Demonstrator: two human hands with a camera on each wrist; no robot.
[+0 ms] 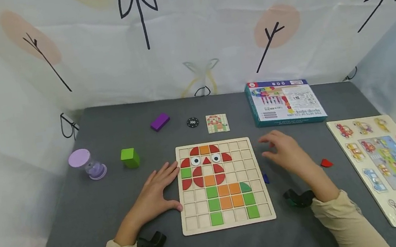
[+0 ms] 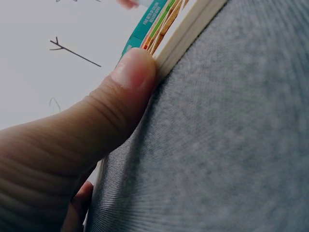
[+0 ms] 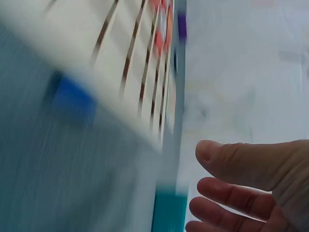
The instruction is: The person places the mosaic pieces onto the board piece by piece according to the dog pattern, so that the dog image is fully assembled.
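A wooden grid board (image 1: 230, 216) lies flat in the middle of the table, with red, orange and green tiles and two eye tiles set in its squares. My left hand (image 1: 156, 194) rests at the board's left edge, fingers spread; in the left wrist view its thumb (image 2: 135, 72) touches the board's side. To the right of the board, my right hand (image 1: 287, 149) hovers with loosely bent fingers and nothing between them. A small blue piece (image 1: 265, 178) lies by the board's right edge. Near my right forearm is a red piece (image 1: 327, 162).
Behind the board lie a patterned card (image 1: 217, 123), a black chip (image 1: 192, 122) and a purple block (image 1: 160, 122). A green cube (image 1: 130, 158) and a purple hourglass-like object (image 1: 91, 166) stand left. A teal-sided box (image 1: 286, 102) and a picture puzzle board (image 1: 379, 212) lie right.
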